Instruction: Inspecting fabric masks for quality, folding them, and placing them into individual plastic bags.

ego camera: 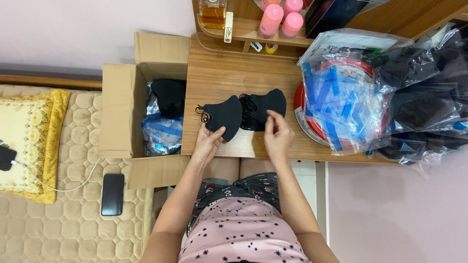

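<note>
Two hands at desk [214, 73] front edge. I see left hand [207, 143] pinching single black mask [224, 117], thumb on top. Right hand [278, 134] loosely curled, empty, touching mask stack [265, 104]. Risk, my guess: ear loops snag, stack slides off edge; mask could drop into open box [122, 112].

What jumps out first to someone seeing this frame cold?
Two black face masks: the left hand holds one black mask on the wooden desk, while the right hand hovers at a second mask pile. Right of them, clear plastic bags are heaped over a red-rimmed round tray. Left of the desk stands an open cardboard box.
</note>
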